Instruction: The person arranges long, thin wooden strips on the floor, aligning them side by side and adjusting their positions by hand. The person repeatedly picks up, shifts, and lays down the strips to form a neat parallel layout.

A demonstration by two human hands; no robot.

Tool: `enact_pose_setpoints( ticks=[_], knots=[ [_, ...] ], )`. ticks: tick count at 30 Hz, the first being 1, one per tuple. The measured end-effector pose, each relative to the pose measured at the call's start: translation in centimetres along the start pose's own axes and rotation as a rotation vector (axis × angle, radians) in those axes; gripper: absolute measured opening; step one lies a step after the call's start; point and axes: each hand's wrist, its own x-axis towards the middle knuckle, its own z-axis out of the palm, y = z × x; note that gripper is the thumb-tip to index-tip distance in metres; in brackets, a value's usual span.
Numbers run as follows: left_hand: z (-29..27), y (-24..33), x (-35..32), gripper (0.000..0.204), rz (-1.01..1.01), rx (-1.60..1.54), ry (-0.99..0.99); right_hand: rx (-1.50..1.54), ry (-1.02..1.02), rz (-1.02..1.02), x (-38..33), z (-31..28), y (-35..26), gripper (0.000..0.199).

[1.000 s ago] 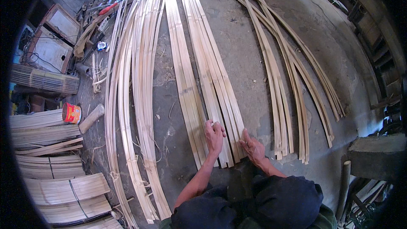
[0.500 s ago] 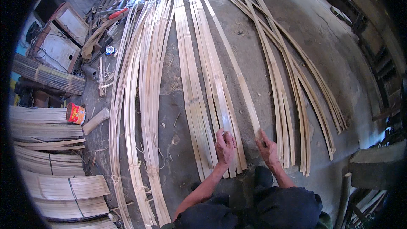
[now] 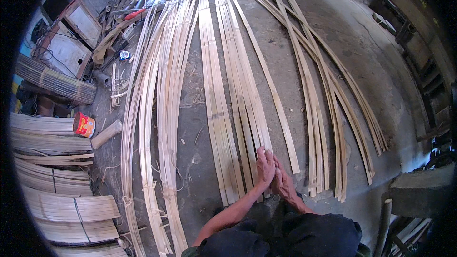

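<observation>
Long, pale bamboo strips lie side by side on the floor before me. My left hand (image 3: 265,167) is closed at the right edge of the middle group of bamboo strips (image 3: 245,97), around its near end. Pressed against it from the right is my right hand (image 3: 284,185), its fingers drawn together; what they hold, if anything, is hidden. A single bamboo strip (image 3: 271,85) lies apart, right of my hands, untouched. Just left of the middle group lies another flat group of strips (image 3: 216,109).
More strips (image 3: 164,100) lie to the left, and crossed strips (image 3: 316,85) spread to the right. Tied bundles of slats (image 3: 76,208), a red tub (image 3: 84,124) and a short wooden piece (image 3: 107,134) line the left side. A pole (image 3: 383,228) stands at the lower right.
My right hand has let go of the single strip and moved left against my left hand. That strip now lies free. My left hand has shifted slightly right.
</observation>
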Motion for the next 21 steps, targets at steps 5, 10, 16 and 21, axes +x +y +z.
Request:
enact_pose_setpoints(
  ticks=[5,10,16,21],
  knots=[
    [-1.8,-1.8,0.3,0.032,0.029,0.351,-0.12,-0.254,0.015,0.11,-0.8,0.2,2.7,0.052],
    [-3.8,-0.1,-0.4,0.043,0.36,0.68,-0.174,-0.481,-0.016,0.044,-0.7,-1.9,7.2,0.059],
    [-5.0,-2.3,-0.8,0.062,0.542,1.082,-0.26,-0.613,-0.084,0.056,-1.0,-1.0,6.0,0.057],
    [-4.9,-2.6,-0.8,0.06,0.544,1.144,-0.28,-0.677,-0.123,0.074,-0.2,-1.5,5.3,0.058]
  ],
)
